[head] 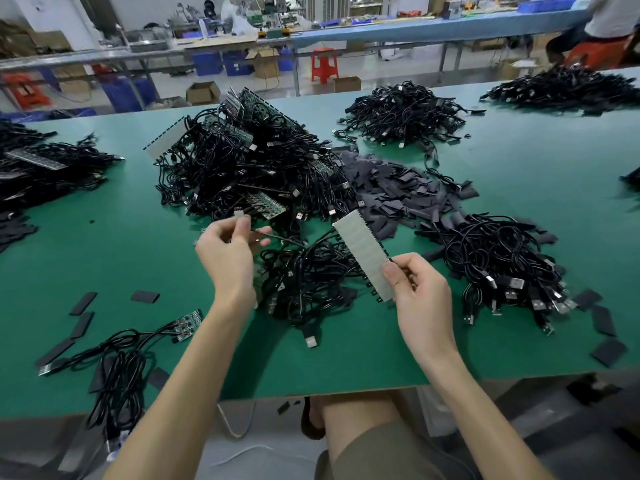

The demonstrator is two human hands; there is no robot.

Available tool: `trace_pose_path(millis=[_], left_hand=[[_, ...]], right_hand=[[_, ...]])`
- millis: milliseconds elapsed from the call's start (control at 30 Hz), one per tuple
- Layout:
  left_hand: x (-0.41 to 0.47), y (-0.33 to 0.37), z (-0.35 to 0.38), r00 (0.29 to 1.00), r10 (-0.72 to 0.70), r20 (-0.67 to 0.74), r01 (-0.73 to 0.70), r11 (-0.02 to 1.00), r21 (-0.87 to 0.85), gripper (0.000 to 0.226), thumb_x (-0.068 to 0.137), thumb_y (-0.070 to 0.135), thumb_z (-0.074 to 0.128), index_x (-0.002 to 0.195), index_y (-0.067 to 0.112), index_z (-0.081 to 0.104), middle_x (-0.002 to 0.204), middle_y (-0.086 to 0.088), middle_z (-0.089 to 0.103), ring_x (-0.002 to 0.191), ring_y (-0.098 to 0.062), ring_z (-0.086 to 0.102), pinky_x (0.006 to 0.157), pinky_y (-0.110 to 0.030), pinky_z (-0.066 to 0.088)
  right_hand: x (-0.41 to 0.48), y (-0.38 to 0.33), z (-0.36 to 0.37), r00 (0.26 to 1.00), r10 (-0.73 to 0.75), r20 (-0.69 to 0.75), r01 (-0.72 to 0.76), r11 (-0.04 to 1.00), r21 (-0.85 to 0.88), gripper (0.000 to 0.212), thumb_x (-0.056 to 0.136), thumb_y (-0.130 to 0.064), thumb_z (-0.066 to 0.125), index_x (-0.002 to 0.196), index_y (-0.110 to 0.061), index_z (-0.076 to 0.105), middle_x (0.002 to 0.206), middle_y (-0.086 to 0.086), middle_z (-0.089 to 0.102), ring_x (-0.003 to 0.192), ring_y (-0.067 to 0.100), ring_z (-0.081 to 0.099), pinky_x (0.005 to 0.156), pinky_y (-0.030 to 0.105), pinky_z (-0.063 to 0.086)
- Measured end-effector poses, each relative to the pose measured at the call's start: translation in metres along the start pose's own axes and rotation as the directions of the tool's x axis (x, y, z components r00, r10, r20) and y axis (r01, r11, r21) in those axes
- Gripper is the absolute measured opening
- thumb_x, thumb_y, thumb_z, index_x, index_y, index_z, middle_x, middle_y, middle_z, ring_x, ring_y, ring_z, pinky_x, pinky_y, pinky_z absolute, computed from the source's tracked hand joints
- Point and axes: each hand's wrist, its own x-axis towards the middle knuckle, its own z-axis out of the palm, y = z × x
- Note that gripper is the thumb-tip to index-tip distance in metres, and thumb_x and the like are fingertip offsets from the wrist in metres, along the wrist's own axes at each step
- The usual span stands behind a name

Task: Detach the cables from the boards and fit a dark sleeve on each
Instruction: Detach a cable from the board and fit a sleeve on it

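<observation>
above the desk (138, 258), with your left fingers (242, 227) pinching a cable (287, 239) by its pale end (238, 213) and right fingers (393, 273) pinching the board strip (363, 249), a hard tug could tear its wires.

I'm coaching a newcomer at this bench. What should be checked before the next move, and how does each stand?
1. The left hand pinches the small piece: ok.
2. The right hand holds the board strip: ok.
3. Piece and strip apart: ok.
4. The pile of dark sleeves lies close ahead: ok.
5. Sleeve on that piece: not ok, none yet.
6. More cables on the strip: cannot tell.
</observation>
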Motion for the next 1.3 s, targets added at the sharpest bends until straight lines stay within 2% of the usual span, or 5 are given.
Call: trace_pose_path(millis=[433, 667, 833, 967, 1300], left_hand=[[-0.021, -0.003, -0.001, 0.795, 0.023, 0.607, -0.138, 0.98, 0.144, 0.023, 0.094, 0.022, 0.072, 0.114, 0.011, 0.072, 0.104, -0.003, 0.078, 0.101, -0.017, 0.074, 0.09, -0.031, 0.058], [-0.031, -0.006, 0.01, 0.685, 0.021, 0.729, -0.356, 0.882, 0.309, 0.015, 0.1, 0.024, 0.065, 0.09, 0.021, 0.075, 0.071, 0.015, 0.063, 0.064, -0.002, 0.05, 0.063, -0.018, 0.038], [-0.027, 0.006, 0.007, 0.743, -0.092, 0.663, -0.021, 0.987, 0.16, 0.02, 0.097, 0.029, 0.067, 0.105, 0.016, 0.08, 0.1, -0.003, 0.078, 0.086, -0.01, 0.067, 0.077, -0.026, 0.053], [-0.006, 0.017, 0.003, 0.601, -0.3, 0.741, 0.275, 0.948, 0.161, 0.022, 0.093, 0.027, 0.068, 0.107, 0.013, 0.079, 0.106, -0.009, 0.075, 0.086, -0.016, 0.071, 0.078, -0.026, 0.056], [0.01, 0.012, 0.026, 0.897, -0.116, 0.427, 0.004, 0.967, 0.255, 0.018, 0.099, 0.015, 0.065, 0.101, -0.001, 0.076, 0.086, -0.009, 0.073, 0.057, -0.008, 0.067, 0.057, -0.026, 0.057]], right_hand=[[0.001, 0.005, -0.004, 0.998, 0.054, 0.015, -0.056, 0.99, 0.132, 0.015, 0.101, -0.032, 0.064, 0.088, -0.027, 0.068, 0.081, -0.002, 0.071, 0.071, 0.023, 0.06, 0.066, 0.052, 0.051], [0.0, 0.003, -0.006, 0.998, 0.021, 0.065, -0.034, 0.979, 0.2, 0.011, 0.101, -0.028, 0.064, 0.091, -0.028, 0.069, 0.084, 0.001, 0.07, 0.074, 0.014, 0.055, 0.065, 0.036, 0.045], [-0.001, 0.002, -0.006, 0.999, -0.014, 0.048, 0.005, 0.985, 0.175, 0.019, 0.102, -0.024, 0.062, 0.087, -0.032, 0.069, 0.084, -0.001, 0.07, 0.07, 0.012, 0.051, 0.063, 0.039, 0.045], [-0.001, 0.001, -0.005, 0.999, -0.022, 0.033, 0.015, 0.981, 0.192, 0.016, 0.1, -0.025, 0.062, 0.088, -0.032, 0.07, 0.082, -0.001, 0.07, 0.069, 0.011, 0.05, 0.065, 0.036, 0.041], [-0.005, -0.005, -0.001, 0.989, -0.079, 0.124, 0.048, 0.971, 0.235, 0.009, 0.095, -0.029, 0.065, 0.089, -0.026, 0.071, 0.085, 0.009, 0.069, 0.07, 0.041, 0.055, 0.07, 0.059, 0.048]])
